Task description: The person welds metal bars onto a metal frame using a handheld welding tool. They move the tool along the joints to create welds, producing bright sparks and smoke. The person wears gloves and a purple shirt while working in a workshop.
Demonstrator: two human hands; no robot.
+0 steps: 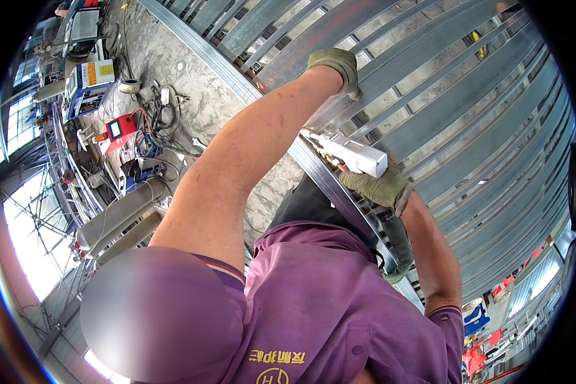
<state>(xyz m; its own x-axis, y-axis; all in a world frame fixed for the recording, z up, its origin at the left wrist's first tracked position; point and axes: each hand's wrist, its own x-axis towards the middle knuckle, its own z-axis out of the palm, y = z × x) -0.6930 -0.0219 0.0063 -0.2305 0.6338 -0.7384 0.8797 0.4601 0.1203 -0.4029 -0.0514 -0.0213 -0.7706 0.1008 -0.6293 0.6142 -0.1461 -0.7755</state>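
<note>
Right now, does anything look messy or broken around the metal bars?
Nothing looks broken. The long grey steel bars lie in even rows. The one untidy spot is the tangle of cables on the concrete floor by the red box-shaped machine, away from both gloved hands.

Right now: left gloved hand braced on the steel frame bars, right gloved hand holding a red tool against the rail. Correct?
Not quite. The tool in the right hand is white, not red; the head view shows this. The only red item is a small box on the floor at the far left. The rest holds: the left hand is gloved and braced on the steel frame bars, and the tool sits against the rail.
</note>
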